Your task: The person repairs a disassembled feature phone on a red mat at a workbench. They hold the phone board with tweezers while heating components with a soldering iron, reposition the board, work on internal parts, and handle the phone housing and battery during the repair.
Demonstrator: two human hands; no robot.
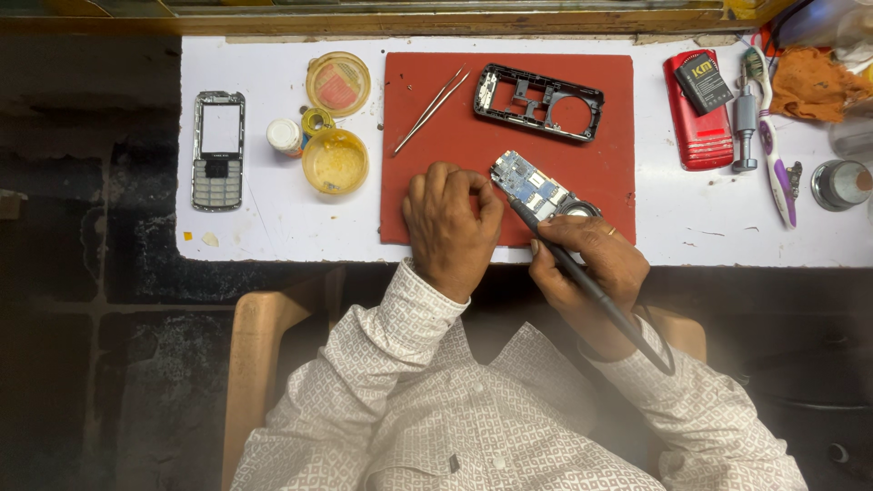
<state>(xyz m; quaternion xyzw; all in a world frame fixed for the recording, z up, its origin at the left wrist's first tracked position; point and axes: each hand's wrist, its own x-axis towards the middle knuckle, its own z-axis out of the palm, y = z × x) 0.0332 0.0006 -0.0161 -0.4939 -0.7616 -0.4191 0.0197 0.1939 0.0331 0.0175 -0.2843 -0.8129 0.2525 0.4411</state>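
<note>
A blue phone circuit board (532, 186) lies on the red mat (455, 136). My left hand (450, 227) rests on the mat with its fingertips curled against the board's left edge, pinning it. My right hand (591, 264) grips a black soldering iron (582, 277) like a pen, its tip touching the board's near side. A black phone frame (538, 100) and metal tweezers (431, 109) lie farther back on the mat.
On the white table (273, 227) sit a phone front with keypad (218, 150), two yellow tubs (336, 161), a solder spool (316, 120), a small white bottle (285, 135), a red phone cover with battery (696, 105), a toothbrush (773, 155), an orange cloth (818, 82).
</note>
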